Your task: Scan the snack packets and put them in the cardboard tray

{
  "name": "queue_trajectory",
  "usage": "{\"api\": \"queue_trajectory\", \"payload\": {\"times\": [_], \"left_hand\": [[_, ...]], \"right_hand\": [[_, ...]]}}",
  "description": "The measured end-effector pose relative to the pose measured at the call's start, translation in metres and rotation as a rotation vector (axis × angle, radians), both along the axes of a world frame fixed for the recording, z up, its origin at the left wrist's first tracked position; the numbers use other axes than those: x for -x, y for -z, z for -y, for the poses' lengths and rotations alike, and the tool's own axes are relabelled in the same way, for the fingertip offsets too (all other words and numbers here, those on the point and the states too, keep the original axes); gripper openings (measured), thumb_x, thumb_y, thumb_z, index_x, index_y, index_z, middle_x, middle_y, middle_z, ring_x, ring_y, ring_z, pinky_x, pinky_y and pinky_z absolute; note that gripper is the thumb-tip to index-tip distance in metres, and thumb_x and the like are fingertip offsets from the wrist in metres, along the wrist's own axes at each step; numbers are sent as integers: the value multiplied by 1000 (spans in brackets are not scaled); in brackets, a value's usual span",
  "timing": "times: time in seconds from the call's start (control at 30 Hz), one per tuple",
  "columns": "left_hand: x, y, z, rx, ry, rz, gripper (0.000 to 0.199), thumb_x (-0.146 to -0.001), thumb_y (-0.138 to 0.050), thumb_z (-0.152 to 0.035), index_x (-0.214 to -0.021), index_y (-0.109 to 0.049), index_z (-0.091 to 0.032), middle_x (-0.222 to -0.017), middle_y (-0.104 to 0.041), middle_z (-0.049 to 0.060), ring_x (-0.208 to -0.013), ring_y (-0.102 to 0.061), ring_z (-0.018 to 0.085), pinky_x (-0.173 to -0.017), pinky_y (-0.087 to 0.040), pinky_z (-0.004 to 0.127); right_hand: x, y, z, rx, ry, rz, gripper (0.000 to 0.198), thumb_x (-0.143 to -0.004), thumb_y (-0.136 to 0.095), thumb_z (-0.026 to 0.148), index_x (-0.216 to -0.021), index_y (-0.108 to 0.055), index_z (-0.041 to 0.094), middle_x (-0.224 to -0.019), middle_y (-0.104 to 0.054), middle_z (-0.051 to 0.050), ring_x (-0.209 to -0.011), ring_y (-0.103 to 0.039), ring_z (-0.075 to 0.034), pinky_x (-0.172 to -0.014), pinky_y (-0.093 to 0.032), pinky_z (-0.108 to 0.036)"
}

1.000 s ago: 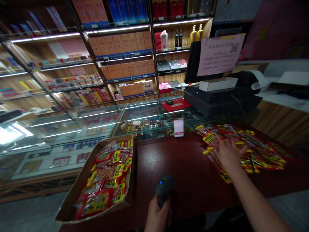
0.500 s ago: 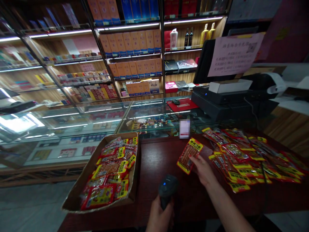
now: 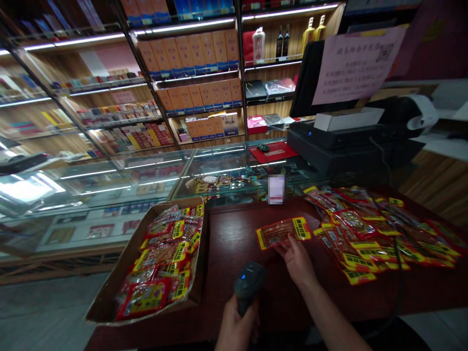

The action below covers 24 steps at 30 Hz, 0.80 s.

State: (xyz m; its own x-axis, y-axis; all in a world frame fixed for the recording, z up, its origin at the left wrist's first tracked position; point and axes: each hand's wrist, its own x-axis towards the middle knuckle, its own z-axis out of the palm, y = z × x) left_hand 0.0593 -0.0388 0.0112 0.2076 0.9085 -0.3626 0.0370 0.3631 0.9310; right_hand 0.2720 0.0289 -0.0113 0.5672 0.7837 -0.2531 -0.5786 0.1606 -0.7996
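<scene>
Plastic this glossy could slip: my right fingers [image 3: 292, 241] pinch the snack packet [image 3: 276, 232] only by its near edge, above the tabletop [image 3: 228, 234]; my left fingers [image 3: 251, 310] grip the scanner [image 3: 250, 279].

the scene is dim overall, lit mostly by white strips [image 3: 183, 27] along the far shelves [image 3: 270, 44], which glow warmly on the wood while the upper left and right corners sink toward darkness. bright streaks line the glass counter [image 3: 208, 160], a washed-out white patch [image 3: 31, 187] glares at the far left, small glints dot the plastic packets [image 3: 354, 222], and a soft sheen sits on the dark red table [image 3: 230, 236], shadowy at its near edge. toward the sides everything stretches, leans and smears, and coarse pixels mask a small upright card [image 3: 276, 189].
</scene>
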Motion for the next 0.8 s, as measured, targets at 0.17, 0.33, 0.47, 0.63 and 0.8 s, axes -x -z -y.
{"api": "queue_trajectory", "payload": {"times": [0.17, 0.33, 0.47, 0.63, 0.8], "left_hand": [[1, 3, 0, 8, -17, 19, 43, -71, -76, -55, -82, -59, -17, -50, -57, -5, -33, -46, 8, -34, -34, 19], [1, 11, 0, 32, -83, 18, 49, -68, -77, -61, -80, -61, -16, -49, -59, -3, -34, -47, 8, -36, -33, 19], [0, 14, 1, 43, -107, 10, 53, -67, -77, -65, -82, -62, -16, -48, -59, -3, -34, -47, 9, -36, -33, 19], [-1, 10, 3, 36, -145, 33, 60, -65, -75, -71, -85, -62, -16, -50, -60, -3, -35, -48, 9, -36, -36, 19], [-1, 8, 4, 19, -162, 52, 62, -63, -74, -75, -81, -62, -16, -47, -58, -3, -34, -46, 8, -36, -33, 18]], "right_hand": [[10, -2, -2, 58, 34, -7, 38, -56, -93, 39, -83, -75, 19, -80, -78, 1, -71, -74, -16, -57, -61, -21], [15, -9, 0, 79, -11, 2, 45, -50, -96, 36, -85, -77, 14, -79, -80, -4, -68, -77, -21, -65, -67, -30], [17, -10, 1, 91, -54, 64, 46, -52, -95, 39, -86, -77, 13, -80, -81, -6, -70, -77, -22, -66, -67, -30], [16, -8, 2, 140, -87, 126, 47, -50, -95, 42, -83, -78, 13, -80, -81, -7, -72, -77, -25, -68, -66, -33], [15, -5, 2, 139, -134, 167, 45, -54, -92, 45, -85, -77, 15, -80, -81, -7, -73, -78, -26, -71, -66, -35]]}}
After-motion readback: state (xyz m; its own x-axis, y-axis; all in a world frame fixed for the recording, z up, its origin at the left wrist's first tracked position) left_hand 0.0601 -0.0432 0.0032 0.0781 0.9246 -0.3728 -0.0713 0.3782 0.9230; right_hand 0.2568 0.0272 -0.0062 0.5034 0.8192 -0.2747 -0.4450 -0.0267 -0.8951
